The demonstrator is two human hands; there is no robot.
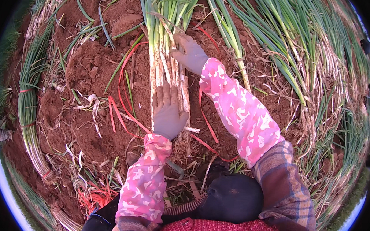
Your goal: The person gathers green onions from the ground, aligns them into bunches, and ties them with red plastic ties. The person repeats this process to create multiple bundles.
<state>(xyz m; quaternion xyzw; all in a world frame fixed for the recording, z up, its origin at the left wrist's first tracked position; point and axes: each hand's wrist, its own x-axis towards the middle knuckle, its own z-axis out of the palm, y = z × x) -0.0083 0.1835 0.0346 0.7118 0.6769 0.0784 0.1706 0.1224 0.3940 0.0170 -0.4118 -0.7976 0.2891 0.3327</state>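
A pile of long green onions [158, 63] lies before me, leaves pointing away and roots towards me. My left hand [169, 113], in a soil-stained glove, rests flat on the white stalks near the root end, fingers slightly spread. Higher up, my right hand [189, 52], also gloved, touches the right side of the stalks, thumb and fingers apart. Red plastic ties [131, 117] run out on both sides of the pile, and their middle part is hidden under it. The hairy roots [181, 147] show just below my left hand.
Reddish soil [86, 65] holds scattered leaf scraps. A tied onion bundle [30, 106] lies at left, and many loose onions [318, 60] at right. A heap of red ties [97, 194] lies by my knee at lower left. One onion [239, 58] lies apart, right of the pile.
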